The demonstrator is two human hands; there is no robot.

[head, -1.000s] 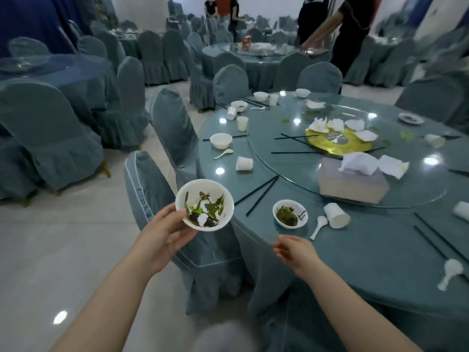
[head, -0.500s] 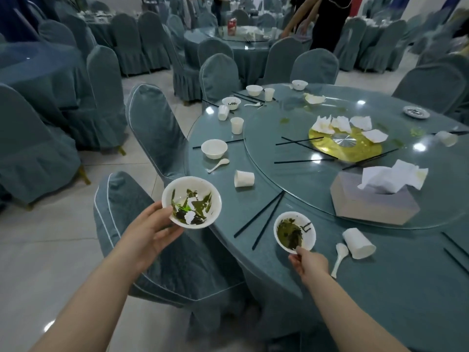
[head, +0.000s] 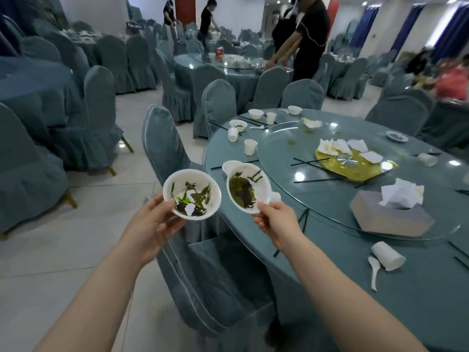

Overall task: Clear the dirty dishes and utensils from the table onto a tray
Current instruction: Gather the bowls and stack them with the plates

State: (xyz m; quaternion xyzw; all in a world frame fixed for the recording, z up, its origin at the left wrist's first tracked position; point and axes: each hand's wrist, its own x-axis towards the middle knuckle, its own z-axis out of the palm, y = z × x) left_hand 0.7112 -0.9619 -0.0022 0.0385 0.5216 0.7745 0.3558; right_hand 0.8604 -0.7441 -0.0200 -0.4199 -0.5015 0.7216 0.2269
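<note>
Desk: my round desk [head: 330, 262] carries cups, chopsticks.
Left hand [head: 152, 224]: grips leafy bowl [head: 191, 194].
Right hand [head: 275, 222]: pinches second bowl [head: 247, 190].

A banquet hall with pale floor tiles [head: 76, 250], teal-covered chairs [head: 162, 143], blue curtains [head: 451, 29] and white walls [head: 94, 8].

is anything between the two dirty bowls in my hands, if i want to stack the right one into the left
Nothing visible. The left hand holds one bowl, the right hand holds the other bowl, side by side with only open air between their rims. No tray is in view.
</note>
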